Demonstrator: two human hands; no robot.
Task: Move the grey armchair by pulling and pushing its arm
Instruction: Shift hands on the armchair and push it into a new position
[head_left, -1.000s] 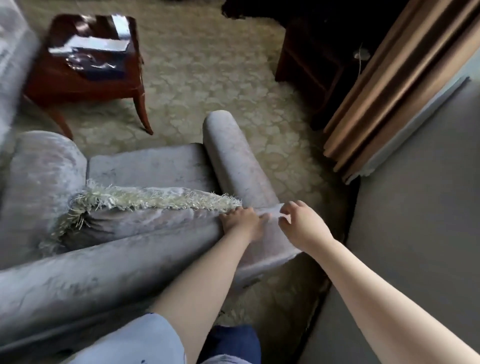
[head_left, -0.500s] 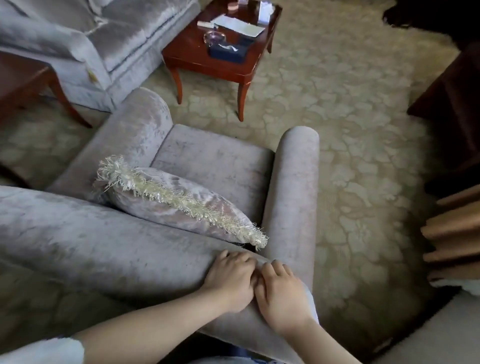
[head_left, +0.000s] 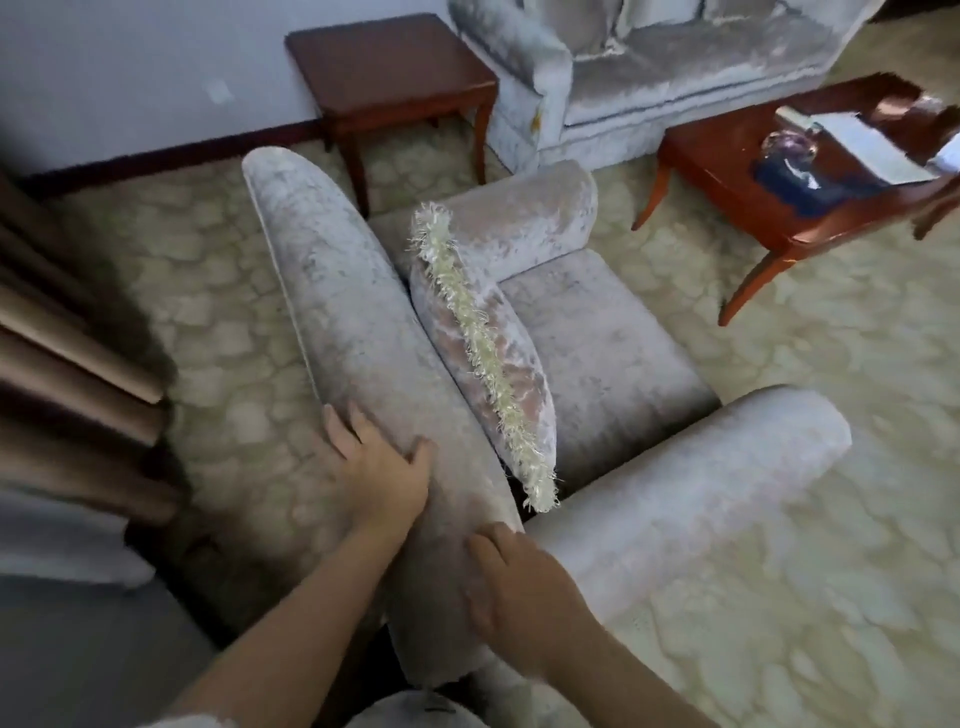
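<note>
Left hand (head_left: 379, 478) lies flat, fingers straight and spread, against the outer side of the grey armchair (head_left: 597, 343) at its backrest (head_left: 332, 301). Right hand (head_left: 524, 587) rests palm-down where the backrest meets the near arm (head_left: 691, 483), fingers bent over the velvet; blur hides whether they grip. The chair stands on patterned carpet (head_left: 779, 597), seemingly mid-push. The next move calls for even pressure from both hands. Curtain folds (head_left: 67, 374) crowd the left, a fringed cushion (head_left: 483, 353) leans against the backrest, a side table (head_left: 395, 62) stands just behind, and a coffee table (head_left: 727, 156) sits near on the right.
</note>
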